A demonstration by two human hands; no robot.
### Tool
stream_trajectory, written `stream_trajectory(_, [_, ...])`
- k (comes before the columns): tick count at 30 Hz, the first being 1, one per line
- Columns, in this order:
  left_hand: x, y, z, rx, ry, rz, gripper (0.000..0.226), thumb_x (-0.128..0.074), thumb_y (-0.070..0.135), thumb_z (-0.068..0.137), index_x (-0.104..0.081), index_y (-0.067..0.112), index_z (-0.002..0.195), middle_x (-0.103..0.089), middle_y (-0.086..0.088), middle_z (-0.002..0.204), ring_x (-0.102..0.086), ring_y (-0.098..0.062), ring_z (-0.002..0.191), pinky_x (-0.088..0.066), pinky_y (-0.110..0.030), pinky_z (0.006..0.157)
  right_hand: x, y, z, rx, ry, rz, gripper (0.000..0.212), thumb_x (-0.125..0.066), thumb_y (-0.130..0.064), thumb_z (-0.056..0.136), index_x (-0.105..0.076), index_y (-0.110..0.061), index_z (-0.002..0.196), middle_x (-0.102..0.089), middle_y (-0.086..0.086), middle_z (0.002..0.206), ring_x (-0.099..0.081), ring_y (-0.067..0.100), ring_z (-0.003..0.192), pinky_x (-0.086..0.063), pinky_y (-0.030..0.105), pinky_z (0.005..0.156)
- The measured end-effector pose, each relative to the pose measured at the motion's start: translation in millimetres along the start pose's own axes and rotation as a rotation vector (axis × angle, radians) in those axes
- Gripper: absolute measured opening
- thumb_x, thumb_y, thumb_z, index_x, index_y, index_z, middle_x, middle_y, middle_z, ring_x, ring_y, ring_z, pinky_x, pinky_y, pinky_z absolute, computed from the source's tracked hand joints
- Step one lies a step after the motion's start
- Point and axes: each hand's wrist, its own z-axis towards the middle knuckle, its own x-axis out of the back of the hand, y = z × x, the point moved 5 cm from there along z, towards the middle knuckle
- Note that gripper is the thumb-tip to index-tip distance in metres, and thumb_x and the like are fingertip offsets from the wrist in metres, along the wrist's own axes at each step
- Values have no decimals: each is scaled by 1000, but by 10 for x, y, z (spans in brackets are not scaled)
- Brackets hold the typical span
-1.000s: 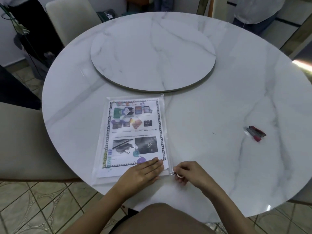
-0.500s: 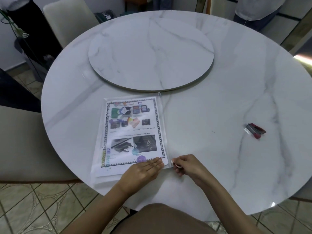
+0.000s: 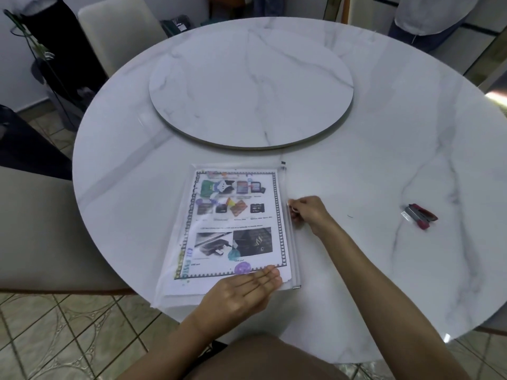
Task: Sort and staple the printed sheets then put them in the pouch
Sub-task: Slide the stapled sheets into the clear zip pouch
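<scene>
A clear zip pouch (image 3: pixel 175 256) lies flat on the round marble table (image 3: pixel 356 270), near its front edge. Printed sheets (image 3: pixel 236 220) with colourful pictures and a patterned border show through the plastic. My left hand (image 3: pixel 244 292) rests flat, fingers together, on the pouch's near end. My right hand (image 3: pixel 308 212) pinches the zip slider on the pouch's right edge, about a third of the way down from the far end. A red and black stapler (image 3: pixel 419 216) lies on the table to the right, apart from both hands.
A round marble turntable (image 3: pixel 251 89) sits on the table's middle, just beyond the pouch. Cream chairs stand at the left (image 3: pixel 33 231) and far left (image 3: pixel 115 31). A person (image 3: pixel 428 17) stands beyond the table at the far right.
My right hand has slid the zip slider along the pouch's right edge, from the near corner away from me. My left hand stays pressed on the near end.
</scene>
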Motion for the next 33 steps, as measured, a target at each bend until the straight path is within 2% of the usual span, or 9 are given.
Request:
stream_trajectory(8, [180,190,130,-36,16,-20,22,-59,12,89,-69,5,107,-67,-4,116,-59,-9,114,-49,-24,95,336,-413,593,37,160,-44,33,-59,-13,88,-53,-8,56,-54,7,60,-51,16,53,-49,27,62])
stream_trajectory(11, [258,210,215,-26,40,-30,22,-57,11,90,-68,3,107,-67,-5,115,-60,-10,113,-50,-25,93,423,-476,701,52,146,6,25,-58,-8,88,-57,-6,63,-55,7,62,-50,15,53,-48,20,51])
stream_trajectory(14, [195,198,261,-19,26,-32,21,-57,11,90,-70,5,105,-68,-3,113,-61,-9,111,-49,-23,94,509,-496,714,114,155,-20,11,-54,-3,87,-65,-2,86,-57,6,65,-52,10,49,-44,11,43])
stream_trajectory(16, [55,186,252,-15,-19,-54,21,-59,13,89,-71,7,104,-70,-1,111,-62,-7,109,-49,-22,94,581,-470,698,157,150,-84,12,-55,-5,88,-66,-2,92,-60,5,68,-56,7,53,-46,13,50])
stream_trajectory(20, [-290,130,173,0,-136,-116,23,-60,18,89,-66,12,109,-70,1,111,-62,-7,108,-50,-22,89,698,-301,560,194,121,-155,12,-61,-11,85,-67,-7,95,-64,10,83,-58,20,71,-48,25,69])
stream_trajectory(22, [-458,82,135,29,-219,-166,24,-58,21,90,-62,15,112,-69,3,113,-60,-6,110,-48,-20,92,773,-166,443,185,141,-164,19,-61,-14,86,-65,-7,104,-65,10,84,-58,18,71,-49,26,75])
stream_trajectory(26, [-733,-57,110,157,-423,-189,37,-48,36,87,-59,20,119,-64,5,122,-56,-5,116,-38,-16,101,931,59,177,206,180,-148,25,-56,-11,89,-61,-6,113,-64,8,94,-60,19,77,-46,25,80])
stream_trajectory(31, [-644,-379,70,480,-324,-188,46,-42,43,88,-52,21,127,-57,3,132,-44,-6,126,-36,-19,104,1319,218,-110,361,409,-252,21,-55,-3,88,-62,-2,108,-61,9,99,-56,18,86,-41,0,70])
stream_trajectory(33, [-524,-610,-62,657,-295,-213,53,-39,46,86,-49,22,132,-49,2,139,-37,-10,133,-28,-19,109,1558,273,-160,405,511,-346,22,-54,0,87,-61,1,108,-58,17,104,-56,23,88,-40,7,72])
